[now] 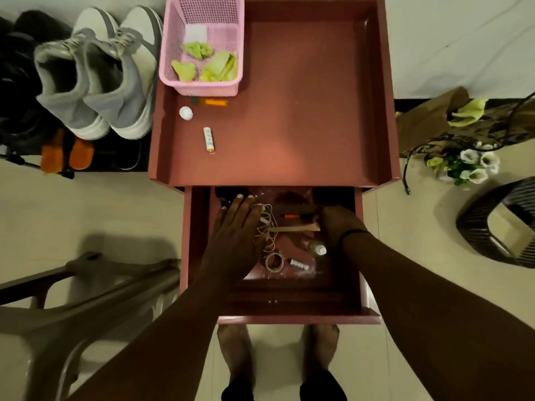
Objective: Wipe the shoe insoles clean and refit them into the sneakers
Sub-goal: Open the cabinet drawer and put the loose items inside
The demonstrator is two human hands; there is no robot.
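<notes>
Your L hand (240, 227) lies flat, fingers straight, palm down inside the open drawer (199, 235), resting over a tangle of white cord (267, 227). R hand (337, 224) is also in the drawer, fingers curled down at a flat tan strip (295, 228); can't tell if it actually grips it. Drawer contents: orange-tipped pen (298, 217), small clear bottle w/ white cap (317, 248), tape roll (274, 262), small tube (298, 264). Cabinet top (304, 96) is a walled tray: pink basket (202, 44) in the far-L corner w/ green cloth pieces (208, 63) and a white pad (196, 32); near it a white ball (186, 113), orange pen (215, 102), white tube (209, 139); rest of the surface bare. Grey sneakers (98, 79) stand paired on the rack L of the cabinet, openings up, just beside the basket. Orange-soled pair (68, 153) sits below them. Plastic chair (86, 299) close on your L, dark bin (500, 224) on R; feet under the drawer front.
</notes>
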